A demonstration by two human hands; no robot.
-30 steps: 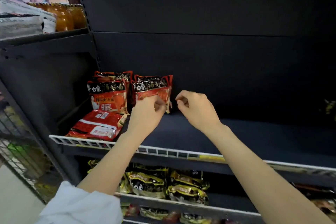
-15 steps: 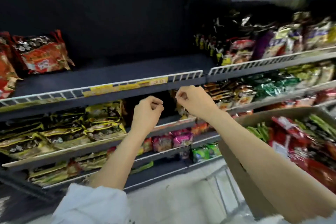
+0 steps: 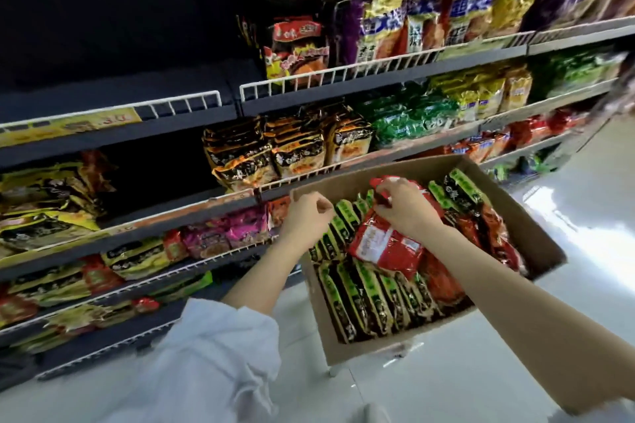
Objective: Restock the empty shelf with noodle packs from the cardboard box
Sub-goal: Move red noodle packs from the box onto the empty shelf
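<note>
Reaching into the cardboard box (image 3: 536, 233) with our right hand (image 3: 409, 213), we are pinching the top edge of a red noodle pack (image 3: 388, 244) that is lying on the rows of green-and-black packs (image 3: 360, 295) inside. Our left hand (image 3: 305, 220) is hovering over the box's left wall, fingers loosely curled and holding nothing. The dark empty shelf (image 3: 113, 96) is sitting up at the left, well apart from the box.
</note>
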